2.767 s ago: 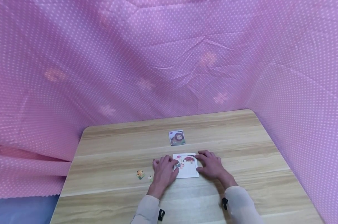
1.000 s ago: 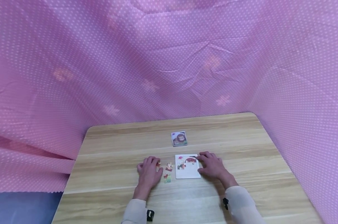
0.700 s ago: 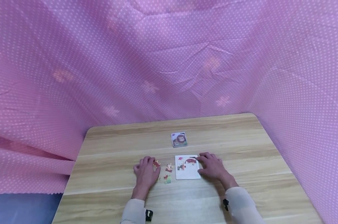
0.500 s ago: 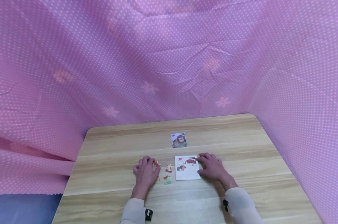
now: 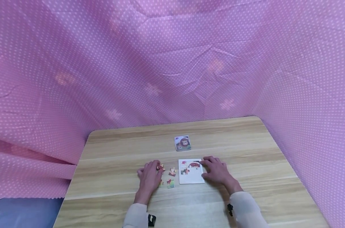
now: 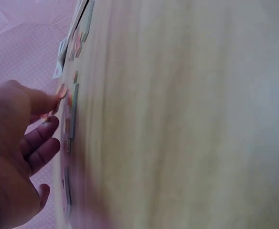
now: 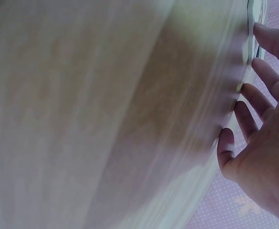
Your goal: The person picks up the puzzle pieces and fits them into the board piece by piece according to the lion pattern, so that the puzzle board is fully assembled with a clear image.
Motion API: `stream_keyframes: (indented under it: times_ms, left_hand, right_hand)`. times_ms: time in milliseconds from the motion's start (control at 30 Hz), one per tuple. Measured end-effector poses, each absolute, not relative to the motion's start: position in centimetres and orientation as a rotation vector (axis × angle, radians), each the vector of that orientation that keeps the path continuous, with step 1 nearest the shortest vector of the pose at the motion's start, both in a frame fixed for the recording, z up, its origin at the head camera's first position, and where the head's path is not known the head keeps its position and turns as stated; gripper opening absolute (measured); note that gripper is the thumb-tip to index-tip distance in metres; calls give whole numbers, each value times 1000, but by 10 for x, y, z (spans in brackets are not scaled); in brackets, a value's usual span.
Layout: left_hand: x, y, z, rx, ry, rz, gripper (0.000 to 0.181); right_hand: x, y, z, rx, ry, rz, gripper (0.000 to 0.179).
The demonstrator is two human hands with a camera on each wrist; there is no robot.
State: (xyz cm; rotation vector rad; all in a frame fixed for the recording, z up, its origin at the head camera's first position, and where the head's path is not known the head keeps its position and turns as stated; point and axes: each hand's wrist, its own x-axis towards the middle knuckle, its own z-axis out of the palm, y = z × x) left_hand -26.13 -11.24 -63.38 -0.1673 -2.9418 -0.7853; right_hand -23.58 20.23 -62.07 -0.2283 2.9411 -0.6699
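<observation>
My left hand pinches a brown and orange jigsaw piece between thumb and fingers; the left wrist view shows that piece raised just over other pieces. To its right lie a pale jigsaw piece and a green and red one. Another piece is partly hidden by the hand. A white puzzle board carries several fitted pieces along its top and left. My right hand rests at the board's right edge, thumb and fingertip touching it, the other fingers spread in the right wrist view.
A picture card with a lion lies behind the board on the wooden table. Pink dotted cloth hangs round the back and sides of the table. Each wrist wears a black strap.
The left hand moved left from the board to the loose pieces and took up the brown and orange jigsaw piece. The right hand stayed at the board's edge.
</observation>
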Motion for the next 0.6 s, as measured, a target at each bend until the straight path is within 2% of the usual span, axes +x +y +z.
stream_keyframes:
  times_ms: [133, 600]
  left_hand:
    - [-259, -110, -634, -195, -2880, -838, 16]
    - [-254, -83, -626, -245, -2895, -1003, 18]
  right_hand:
    - [-235, 202, -622, -230, 2958, -664, 54]
    - [-234, 199, -618, -216, 2939, -673, 54]
